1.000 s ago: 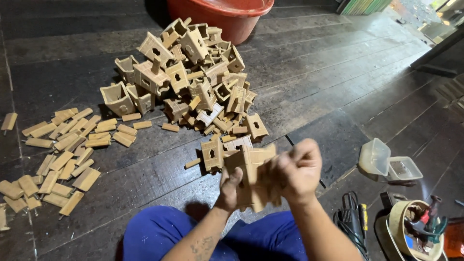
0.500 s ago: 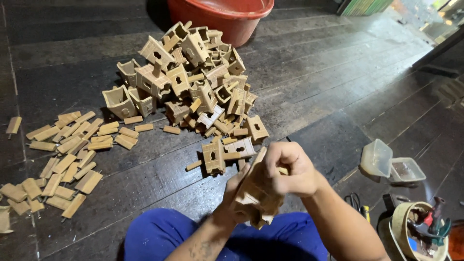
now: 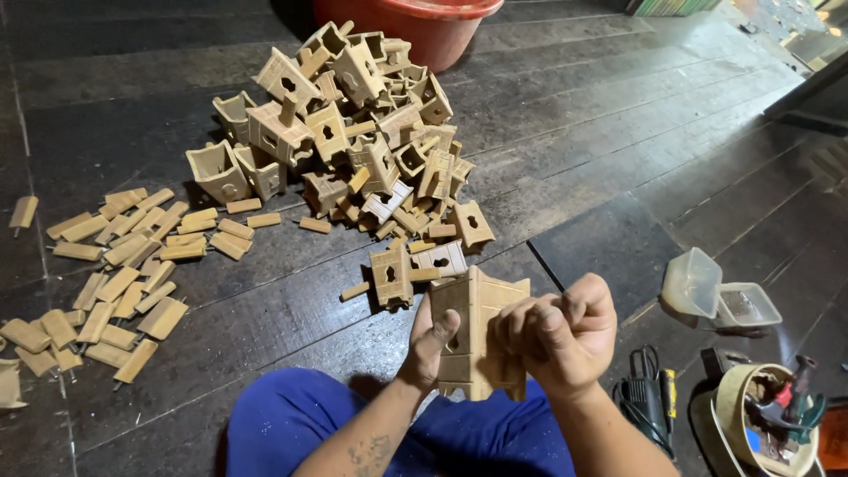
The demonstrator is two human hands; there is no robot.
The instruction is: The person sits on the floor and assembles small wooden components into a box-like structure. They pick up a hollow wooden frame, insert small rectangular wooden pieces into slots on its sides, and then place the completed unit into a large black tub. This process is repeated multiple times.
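I hold a small box-like assembly of tan wooden panels (image 3: 474,318) upright over my lap. My left hand (image 3: 428,346) grips its left side, thumb on the panel with a keyhole cut. My right hand (image 3: 558,334) is clenched on its right side, fingers curled over the front. Just beyond it on the dark plank floor stand two finished pieces (image 3: 415,268). A large heap of the same wooden boxes (image 3: 349,132) lies farther out.
Flat wooden slats (image 3: 115,274) are scattered at the left. A red plastic tub (image 3: 424,26) stands behind the heap. At the right are a clear plastic container (image 3: 711,291), a black tool with cable (image 3: 645,397) and a round tin of tools (image 3: 764,415).
The assembly was turned and lifted upright between my hands; the right hand shifted from its top to its right side. The view tilted slightly downward.
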